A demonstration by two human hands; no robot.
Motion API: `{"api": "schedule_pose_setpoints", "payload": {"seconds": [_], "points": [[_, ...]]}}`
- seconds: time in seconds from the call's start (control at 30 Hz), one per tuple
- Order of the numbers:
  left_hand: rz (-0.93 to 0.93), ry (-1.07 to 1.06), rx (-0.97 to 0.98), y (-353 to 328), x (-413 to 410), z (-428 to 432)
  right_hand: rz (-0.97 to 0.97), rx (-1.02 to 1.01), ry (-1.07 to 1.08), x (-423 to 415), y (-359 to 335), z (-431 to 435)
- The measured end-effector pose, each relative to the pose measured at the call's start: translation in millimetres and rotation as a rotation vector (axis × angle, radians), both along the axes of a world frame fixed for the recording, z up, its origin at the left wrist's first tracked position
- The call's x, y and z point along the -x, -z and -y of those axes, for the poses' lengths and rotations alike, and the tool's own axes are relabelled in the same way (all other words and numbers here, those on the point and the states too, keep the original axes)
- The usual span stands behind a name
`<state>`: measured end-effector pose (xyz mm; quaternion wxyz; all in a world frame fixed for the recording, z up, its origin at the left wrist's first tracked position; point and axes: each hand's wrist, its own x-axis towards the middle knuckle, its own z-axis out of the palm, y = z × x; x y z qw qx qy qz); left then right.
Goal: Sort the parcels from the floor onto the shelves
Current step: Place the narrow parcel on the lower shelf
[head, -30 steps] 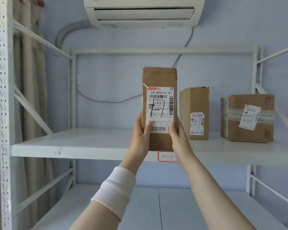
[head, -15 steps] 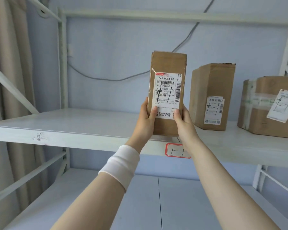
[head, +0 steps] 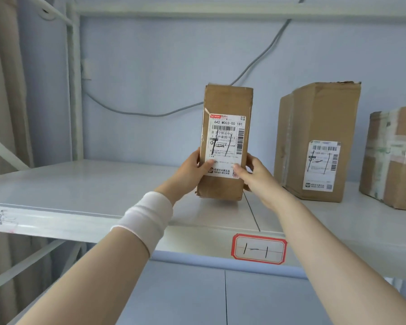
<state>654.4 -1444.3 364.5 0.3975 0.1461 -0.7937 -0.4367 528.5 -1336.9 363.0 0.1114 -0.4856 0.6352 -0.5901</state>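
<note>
Upright, the parcel (head: 224, 146) reads "642 M003-00 181".

One view only: cam on my head.
Looks forward and slightly down onto the top of the shelf (head: 85, 184), near it, roughly square to the back wall (head: 150, 66); wide angle, lower shelf (head: 185, 296) at the bottom edge of view.

Pale blue wall (head: 150, 62), sagging grey cable (head: 155, 115), beige curtain (head: 7, 78) left.
</note>
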Motion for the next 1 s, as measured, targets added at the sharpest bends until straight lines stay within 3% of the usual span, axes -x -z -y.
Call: {"api": "schedule_pose_setpoints", "payload": {"seconds": [0.4,1.0], "points": [[0.369,0.051,0.050,-19.9,44.8,61.7,0.051,-0.190,-0.026,60.2,-13.6,40.8],[0.411,0.130,0.027,-31.5,38.4,77.9,0.062,-0.173,0.057,67.2,-18.4,28.5]]}}
